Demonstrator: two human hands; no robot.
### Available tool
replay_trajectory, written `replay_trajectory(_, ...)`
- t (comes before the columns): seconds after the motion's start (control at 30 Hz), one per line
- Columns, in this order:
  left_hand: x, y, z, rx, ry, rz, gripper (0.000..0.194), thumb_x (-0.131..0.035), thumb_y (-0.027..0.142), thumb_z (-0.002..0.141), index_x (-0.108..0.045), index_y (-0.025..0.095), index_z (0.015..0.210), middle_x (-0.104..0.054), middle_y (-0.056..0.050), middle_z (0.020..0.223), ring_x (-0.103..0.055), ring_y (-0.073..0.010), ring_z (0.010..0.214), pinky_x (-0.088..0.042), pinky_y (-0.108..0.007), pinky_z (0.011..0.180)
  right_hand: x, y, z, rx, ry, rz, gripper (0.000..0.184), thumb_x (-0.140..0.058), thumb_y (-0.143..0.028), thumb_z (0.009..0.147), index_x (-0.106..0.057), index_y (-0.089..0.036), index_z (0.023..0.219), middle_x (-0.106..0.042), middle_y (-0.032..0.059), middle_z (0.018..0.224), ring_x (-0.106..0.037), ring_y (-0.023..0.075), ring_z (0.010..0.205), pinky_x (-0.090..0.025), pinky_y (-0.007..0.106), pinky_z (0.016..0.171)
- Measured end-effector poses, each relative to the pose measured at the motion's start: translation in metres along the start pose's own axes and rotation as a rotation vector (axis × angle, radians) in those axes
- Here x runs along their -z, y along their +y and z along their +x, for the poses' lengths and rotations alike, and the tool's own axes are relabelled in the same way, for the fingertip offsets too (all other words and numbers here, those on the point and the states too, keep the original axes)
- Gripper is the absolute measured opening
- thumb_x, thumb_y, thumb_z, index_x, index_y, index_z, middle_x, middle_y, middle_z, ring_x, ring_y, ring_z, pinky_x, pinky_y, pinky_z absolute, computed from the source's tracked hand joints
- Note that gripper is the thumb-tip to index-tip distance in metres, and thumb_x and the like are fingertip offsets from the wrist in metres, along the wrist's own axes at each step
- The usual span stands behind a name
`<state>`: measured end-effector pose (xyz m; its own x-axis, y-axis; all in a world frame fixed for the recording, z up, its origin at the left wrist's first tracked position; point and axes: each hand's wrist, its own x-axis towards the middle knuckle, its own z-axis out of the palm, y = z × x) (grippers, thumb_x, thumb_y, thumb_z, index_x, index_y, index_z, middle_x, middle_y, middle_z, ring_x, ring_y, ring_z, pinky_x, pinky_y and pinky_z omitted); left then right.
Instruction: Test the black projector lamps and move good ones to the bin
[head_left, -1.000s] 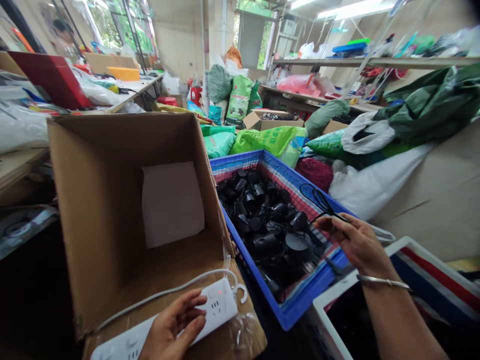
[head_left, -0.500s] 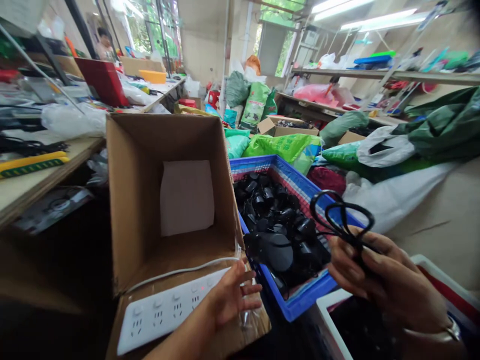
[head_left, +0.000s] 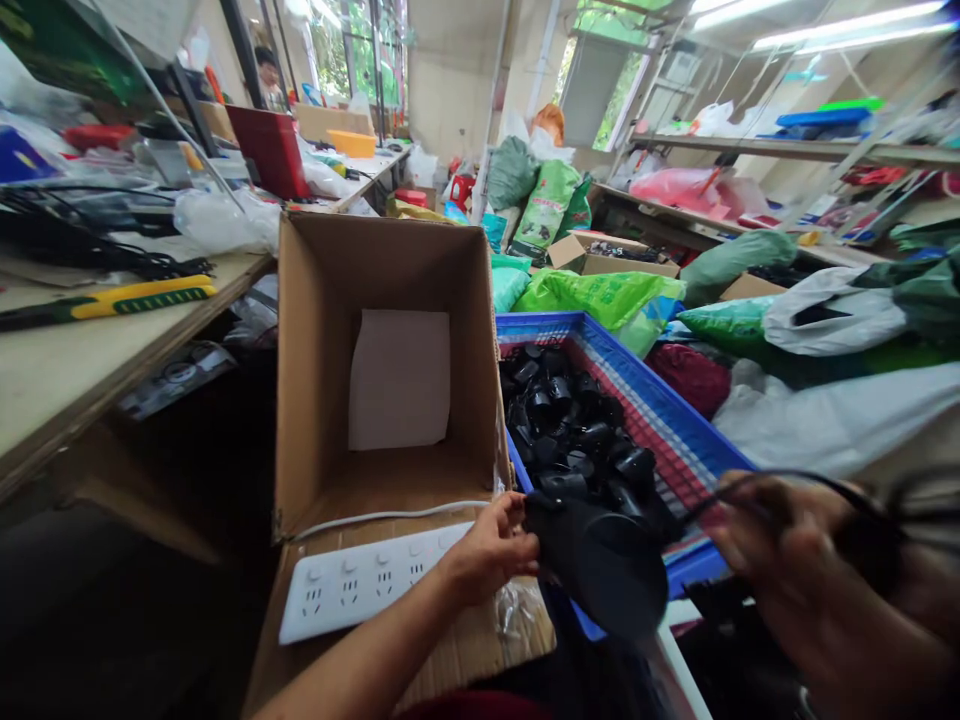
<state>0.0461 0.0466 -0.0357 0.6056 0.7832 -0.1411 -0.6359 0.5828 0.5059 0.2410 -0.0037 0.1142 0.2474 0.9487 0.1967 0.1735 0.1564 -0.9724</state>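
My left hand (head_left: 499, 545) is closed at the near edge of a black device with a flat round face (head_left: 626, 575), above the basket's near side. A black cable (head_left: 806, 478) runs from that device to my right hand (head_left: 817, 580). The right hand is closed on the cable; motion blurs it and the loops at the far right. Under my left forearm lies a white power strip (head_left: 367, 580) on cardboard. Beyond it an open cardboard box (head_left: 315, 400) faces me, with a pale sheet (head_left: 400, 380) inside at the back.
A blue plastic basket (head_left: 652, 375) right of the box holds many similar black parts (head_left: 577, 420). At the left stands a worktable (head_left: 82, 370) with a yellow-and-black tool (head_left: 150, 297). Green sacks (head_left: 607, 297) lie behind the basket. A person (head_left: 268, 75) sits far back.
My left hand has gone from open with spread fingers to closed on the black device. My right hand has moved right and down with the cable. The view has swung left.
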Motion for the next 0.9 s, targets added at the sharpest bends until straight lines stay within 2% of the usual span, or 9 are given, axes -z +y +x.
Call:
replay_trajectory(0.1, -0.009, -0.013, -0.004, 0.145, -0.159, 0.014, 0.074, -0.088, 0.021, 0.046, -0.052, 0.022, 0.11, -0.06, -0.003, 0.088, -0.058, -0.0111, 0.059, -0.046, -0.023, 0.054, -0.024, -0.01, 0.004, -0.045, 0.091, 0.161, 0.02, -0.068, -0.035, 0.075, -0.052, -0.024, 0.07, -0.059, -0.001, 0.085, -0.036, 0.0063, 0.047, -0.041, 0.02, 0.045)
replay_trajectory(0.17, -0.011, -0.019, -0.008, 0.194, -0.222, 0.007, 0.072, -0.089, 0.027, 0.044, -0.056, 0.017, 0.108, -0.061, -0.003, 0.082, -0.058, -0.0118, 0.059, -0.046, -0.023, 0.055, -0.035, -0.007, 0.006, -0.035, 0.111, 0.235, 0.02, -0.07, -0.03, 0.074, -0.052, -0.022, 0.07, -0.06, 0.0001, 0.085, -0.031, 0.0051, 0.046, -0.038, 0.02, 0.045)
replay_trajectory(0.3, 0.001, -0.011, -0.014, 0.085, -0.164, 0.032, 0.061, -0.083, 0.037, 0.054, -0.061, 0.015, 0.105, -0.063, -0.007, 0.087, -0.061, -0.018, 0.073, -0.049, -0.031, 0.067, -0.031, 0.017, 0.005, 0.007, 0.017, 0.083, 0.018, -0.069, -0.032, 0.076, -0.055, -0.023, 0.083, -0.062, 0.004, 0.1, -0.04, 0.0073, 0.054, -0.036, 0.021, 0.046)
replay_trajectory(0.47, 0.02, 0.02, -0.025, -0.005, -0.072, 0.197, 0.067, -0.085, 0.036, 0.051, -0.06, 0.013, 0.109, -0.064, -0.011, 0.1, -0.06, -0.0233, 0.089, -0.045, -0.034, 0.081, -0.033, 0.052, 0.006, -0.108, -0.33, 0.1, 0.081, -0.08, -0.049, 0.055, -0.043, -0.03, 0.124, -0.048, 0.012, 0.131, -0.044, 0.0061, 0.051, -0.038, 0.02, 0.041)
replay_trajectory(0.6, 0.024, 0.03, -0.038, 0.017, -0.032, 0.316, 0.071, -0.085, 0.041, 0.047, -0.063, 0.012, 0.107, -0.065, -0.008, 0.092, -0.06, -0.0212, 0.085, -0.045, -0.029, 0.077, -0.059, 0.063, 0.004, -0.15, -0.426, 0.16, 0.103, -0.082, -0.057, 0.038, -0.04, -0.028, 0.128, -0.057, 0.0115, 0.123, -0.063, 0.0226, 0.084, -0.053, 0.033, 0.072)
replay_trajectory(0.67, 0.024, 0.031, -0.044, 0.015, 0.02, 0.374, 0.072, -0.082, 0.047, 0.051, -0.061, 0.013, 0.111, -0.064, -0.006, 0.086, -0.061, -0.0193, 0.077, -0.047, -0.027, 0.069, -0.071, 0.066, 0.0, -0.136, -0.402, 0.073, 0.094, -0.084, -0.052, 0.042, -0.045, -0.023, 0.123, -0.064, 0.0106, 0.111, -0.062, 0.0286, 0.096, -0.051, 0.04, 0.083)
replay_trajectory(0.73, 0.024, 0.031, -0.048, 0.001, 0.134, 0.424, 0.071, -0.079, 0.049, 0.054, -0.059, 0.014, 0.113, -0.063, -0.004, 0.081, -0.061, -0.0174, 0.067, -0.049, -0.026, 0.059, -0.078, 0.073, -0.007, -0.08, -0.313, -0.098, 0.078, -0.084, -0.042, 0.049, -0.05, -0.02, 0.115, -0.066, 0.0104, 0.103, -0.063, 0.0295, 0.094, -0.051, 0.043, 0.084)
replay_trajectory(0.8, 0.022, 0.029, -0.05, -0.005, 0.284, 0.486, 0.064, -0.078, 0.047, 0.056, -0.059, 0.014, 0.108, -0.062, -0.003, 0.073, -0.06, -0.0146, 0.055, -0.048, -0.025, 0.049, -0.083, 0.082, -0.015, 0.041, -0.221, -0.25, 0.068, -0.082, -0.035, 0.053, -0.051, -0.02, 0.111, -0.066, 0.0105, 0.102, -0.064, 0.0292, 0.093, -0.051, 0.044, 0.084)
replay_trajectory(0.9, 0.016, 0.027, -0.053, 0.023, 0.423, 0.58, 0.041, -0.073, 0.04, 0.063, -0.06, 0.012, 0.089, -0.058, 0.002, 0.059, -0.055, -0.0104, 0.041, -0.046, -0.022, 0.041, -0.087, 0.097, -0.025, 0.264, -0.204, -0.353, 0.061, -0.079, -0.03, 0.058, -0.05, -0.023, 0.112, -0.062, 0.0099, 0.112, -0.059, 0.0295, 0.103, -0.048, 0.045, 0.089)
